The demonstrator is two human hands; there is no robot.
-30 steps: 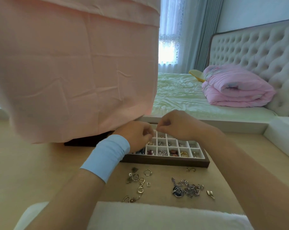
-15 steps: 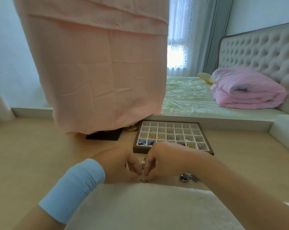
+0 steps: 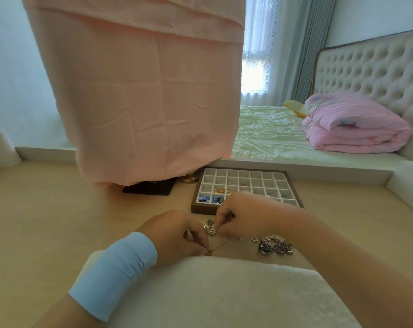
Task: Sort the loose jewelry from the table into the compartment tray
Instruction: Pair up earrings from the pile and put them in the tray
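The sorting looks partly done. The compartment tray (image 3: 245, 169) lies just beyond the right hand (image 3: 245, 214). It holds blue pieces in the cells nearest the left hand's side, gold pieces one row beyond them and a few small items elsewhere. Most of the far rows look bare.

Plenty remains loose on the surface (image 3: 47, 221):
- A thin gold chain (image 3: 221, 245) runs between the hands. The left hand (image 3: 177, 235) pinches its near end with thumb and forefinger.
- The right hand's fingertips are closed on one of the silver charms (image 3: 210, 229) just ahead of the left hand. Which piece it is I cannot tell.
- A tangled silver pile (image 3: 275, 247) with a dark blue stone sits to the outer side of the right hand.
- A small gold piece (image 3: 254, 239) lies between that pile and the chain.

Room to move is tight toward the body, where a white fluffy pad (image 3: 224, 292) comes right up under the left hand's fingertips. The tray's raised brown front wall has to be cleared on the way forward. Beyond the left hand, a hanging pink cloth (image 3: 141, 91) and a black object (image 3: 148, 188) beneath it stand beside the tray. The surface is open out past the left hand's outer side.
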